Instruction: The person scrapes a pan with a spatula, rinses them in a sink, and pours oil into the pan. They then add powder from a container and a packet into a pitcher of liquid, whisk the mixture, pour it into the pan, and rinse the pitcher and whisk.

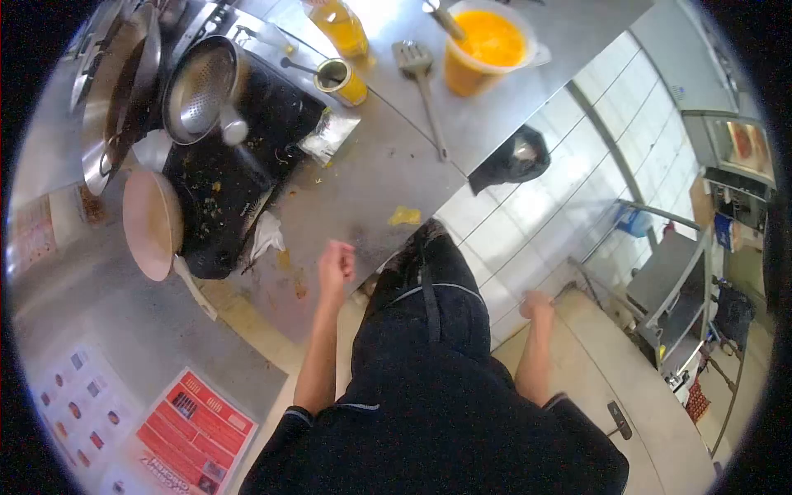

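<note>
My left hand (pixel 337 264), its fingers curled in with nothing visible in them, hangs by the near edge of the steel counter (pixel 371 173). My right hand (pixel 538 305) is out to the side over the floor, by a pale cabinet (pixel 569 346); blur hides its fingers. Nearest the left hand on the counter are a yellow food scrap (pixel 404 216) and a crumpled white cloth or paper (pixel 267 236). Farther off lies a slotted spatula (pixel 425 91). A plastic jug (pixel 469 81) of orange-yellow liquid holds a metal-handled utensil (pixel 444 20).
A perforated pan (pixel 198 99) rests on the dirty black stovetop (pixel 219 186). A pink frying pan (pixel 150 223) leans at its left. Behind stand a yellow can (pixel 351 89) with a spoon, a bottle of yellow liquid (pixel 340 31) and a silvery packet (pixel 330 136). A black bag (pixel 520 157) hangs below the counter edge.
</note>
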Action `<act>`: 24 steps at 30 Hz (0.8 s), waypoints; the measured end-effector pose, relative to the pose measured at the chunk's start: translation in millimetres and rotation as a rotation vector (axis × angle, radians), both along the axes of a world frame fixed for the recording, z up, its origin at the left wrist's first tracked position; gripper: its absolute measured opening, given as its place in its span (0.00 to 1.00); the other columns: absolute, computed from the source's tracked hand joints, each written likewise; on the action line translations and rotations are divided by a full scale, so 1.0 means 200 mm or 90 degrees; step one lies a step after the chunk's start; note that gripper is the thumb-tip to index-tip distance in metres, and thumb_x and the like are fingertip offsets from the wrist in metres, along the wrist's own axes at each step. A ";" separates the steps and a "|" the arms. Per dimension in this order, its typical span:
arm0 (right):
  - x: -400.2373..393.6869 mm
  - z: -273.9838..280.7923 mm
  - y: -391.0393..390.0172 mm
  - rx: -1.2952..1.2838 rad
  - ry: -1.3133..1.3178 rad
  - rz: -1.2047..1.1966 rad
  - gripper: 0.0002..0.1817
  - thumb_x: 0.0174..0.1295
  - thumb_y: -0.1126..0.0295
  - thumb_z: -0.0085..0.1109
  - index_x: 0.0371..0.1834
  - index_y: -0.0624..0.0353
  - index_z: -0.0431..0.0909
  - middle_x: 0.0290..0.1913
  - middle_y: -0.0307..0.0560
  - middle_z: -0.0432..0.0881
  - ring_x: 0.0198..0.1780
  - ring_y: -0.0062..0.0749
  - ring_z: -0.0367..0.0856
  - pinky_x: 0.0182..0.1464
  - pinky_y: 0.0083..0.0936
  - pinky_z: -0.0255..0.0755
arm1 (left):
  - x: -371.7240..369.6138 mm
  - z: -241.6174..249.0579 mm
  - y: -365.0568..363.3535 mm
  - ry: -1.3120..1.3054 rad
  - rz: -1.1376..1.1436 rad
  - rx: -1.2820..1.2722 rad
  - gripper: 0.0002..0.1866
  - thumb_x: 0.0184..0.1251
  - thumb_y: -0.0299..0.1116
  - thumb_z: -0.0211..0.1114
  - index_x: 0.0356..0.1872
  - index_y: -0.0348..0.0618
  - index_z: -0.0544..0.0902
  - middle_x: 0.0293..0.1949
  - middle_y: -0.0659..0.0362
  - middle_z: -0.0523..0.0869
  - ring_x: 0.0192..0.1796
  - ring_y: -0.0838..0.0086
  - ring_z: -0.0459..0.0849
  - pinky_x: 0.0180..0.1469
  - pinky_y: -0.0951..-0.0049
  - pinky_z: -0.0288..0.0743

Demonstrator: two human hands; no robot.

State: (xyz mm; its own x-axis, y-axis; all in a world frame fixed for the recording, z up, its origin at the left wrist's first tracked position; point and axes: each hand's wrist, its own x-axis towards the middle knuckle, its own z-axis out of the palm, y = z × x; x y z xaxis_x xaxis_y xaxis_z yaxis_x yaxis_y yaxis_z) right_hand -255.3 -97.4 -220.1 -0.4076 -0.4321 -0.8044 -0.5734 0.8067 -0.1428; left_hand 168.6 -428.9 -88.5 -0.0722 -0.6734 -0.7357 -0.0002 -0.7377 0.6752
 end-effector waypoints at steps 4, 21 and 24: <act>0.17 0.40 -0.19 -0.266 0.172 -0.210 0.24 0.61 0.58 0.67 0.54 0.64 0.79 0.48 0.56 0.85 0.51 0.43 0.84 0.56 0.38 0.75 | -0.12 0.11 0.21 -0.102 -0.282 -0.230 0.15 0.79 0.40 0.53 0.40 0.38 0.79 0.25 0.64 0.76 0.29 0.81 0.73 0.35 0.77 0.69; -0.46 1.21 -2.39 -0.927 -0.053 -0.213 0.22 0.75 0.57 0.50 0.62 0.62 0.76 0.60 0.53 0.80 0.62 0.35 0.77 0.62 0.30 0.69 | -0.57 0.23 0.18 -0.150 -0.166 -0.284 0.13 0.72 0.38 0.64 0.42 0.37 0.80 0.32 0.62 0.83 0.35 0.80 0.78 0.39 0.75 0.73; -0.76 0.85 -2.61 -0.836 -0.066 -0.120 0.32 0.79 0.48 0.36 0.68 0.66 0.71 0.65 0.53 0.77 0.68 0.35 0.71 0.71 0.29 0.58 | -0.89 0.22 -0.03 -0.168 -0.208 -0.348 0.11 0.69 0.36 0.65 0.43 0.39 0.80 0.30 0.60 0.84 0.33 0.78 0.80 0.37 0.72 0.74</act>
